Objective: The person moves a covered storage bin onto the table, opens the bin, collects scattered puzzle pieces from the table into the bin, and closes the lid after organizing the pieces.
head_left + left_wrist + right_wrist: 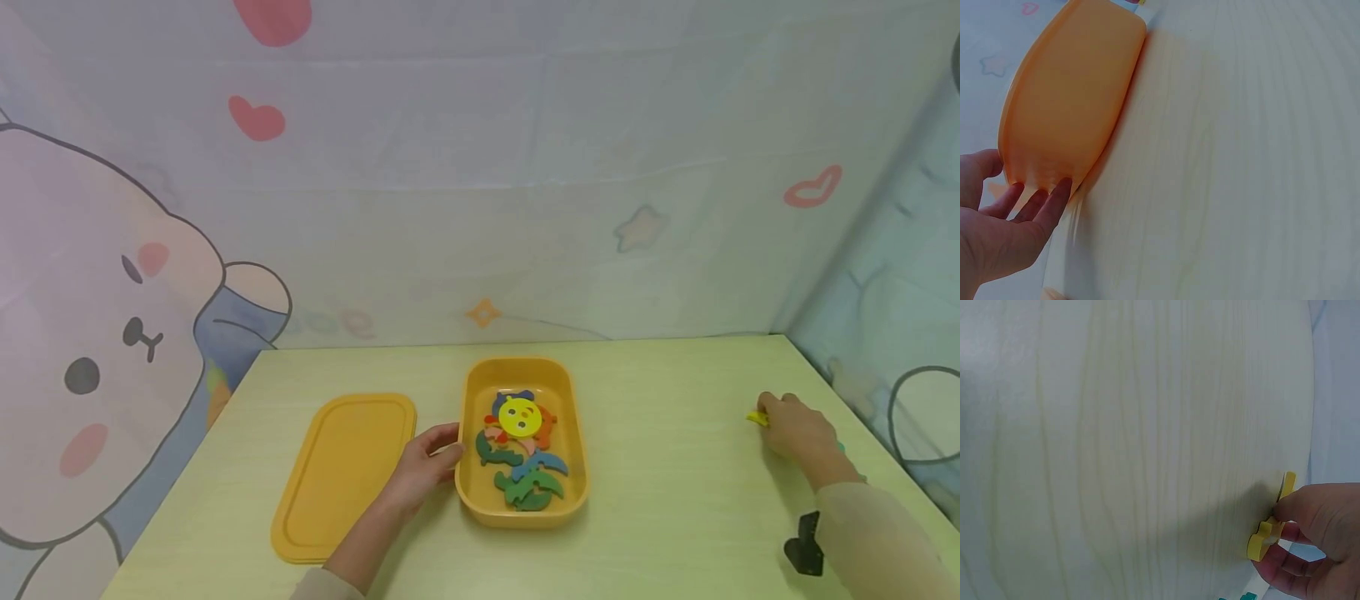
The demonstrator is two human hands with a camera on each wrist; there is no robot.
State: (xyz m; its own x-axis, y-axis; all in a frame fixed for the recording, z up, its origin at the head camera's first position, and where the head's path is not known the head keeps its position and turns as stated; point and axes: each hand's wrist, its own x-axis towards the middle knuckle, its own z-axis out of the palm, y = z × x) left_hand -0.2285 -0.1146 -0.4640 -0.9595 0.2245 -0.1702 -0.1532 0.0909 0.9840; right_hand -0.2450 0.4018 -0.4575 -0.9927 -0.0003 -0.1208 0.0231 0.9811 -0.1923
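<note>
A yellow box [521, 518] in the middle of the table carries several flat, colourful animal-shaped pieces. On top of these lies a round yellow piece [520, 417] with a face. My left hand [422, 471] holds the box at its left side; in the left wrist view the thumb is at the rim and the fingertips are against the outer wall. Far to the right, my right hand [798, 435] pinches a small yellow shaped piece [1260, 542] between thumb and fingers, close over the table. The hand hides part of that piece.
Left of the box, a flat yellow lid [345, 475] lies on the table. Teal pieces [1249, 595] show near the right hand, partly hidden. A black object [806, 546] appears beside the right sleeve. A patterned curtain [525, 208] hangs behind the table.
</note>
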